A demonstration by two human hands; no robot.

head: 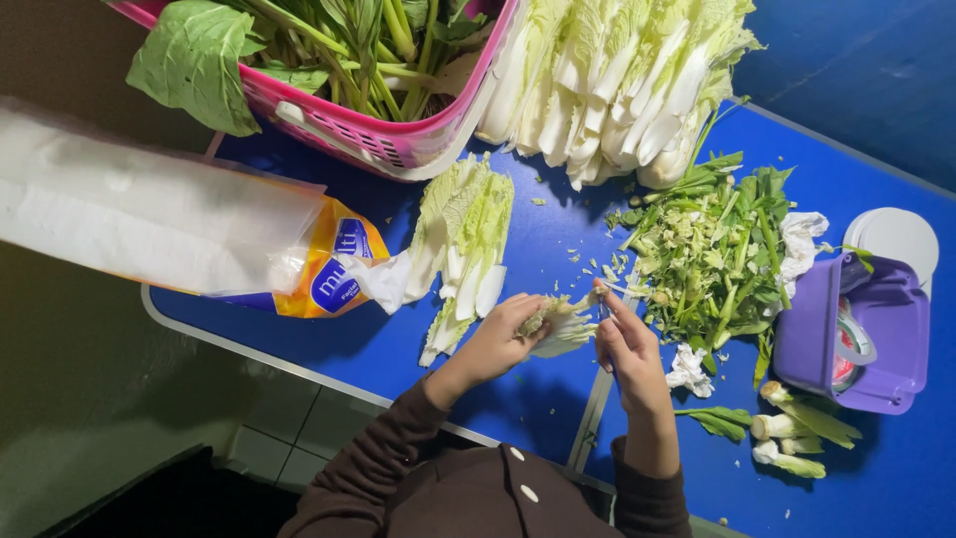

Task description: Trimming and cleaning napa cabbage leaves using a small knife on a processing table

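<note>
Left hand [501, 337] is curled closed around a small pale-green piece of cabbage leaf [561, 324], holding it just above the blue tabletop [528, 384] near the table's front edge. Right hand [625, 349] is pinched shut at the fingertips on what looks like a thin knife or peeler, hard to tell since most of it is hidden by the fingers, with the tip touching the right end of the leaf piece. Just left of the left hand lies a halved pale-green napa cabbage section [463, 249], flat on the table, its top end touching a crumpled white tissue coming out of a yellow-and-blue plastic tissue pack [329, 269] that overhangs the table's left edge. At the back edge, a pink slatted plastic basket of dark leafy greens [378, 134] sits beside a stack of white-stemmed cabbage quarters [617, 90]. Right of the right hand there is a heap of chopped green trimmings and stems [712, 254], close, nearly touching the fingertips. Further right a purple plastic box [876, 334] stands near the right edge with a round white lid [896, 234] behind it. Three cut vegetable root ends [792, 438] lie below the box. Open table room is only the strip in front of the hands and the bare patch between halved cabbage and trimmings.
</note>
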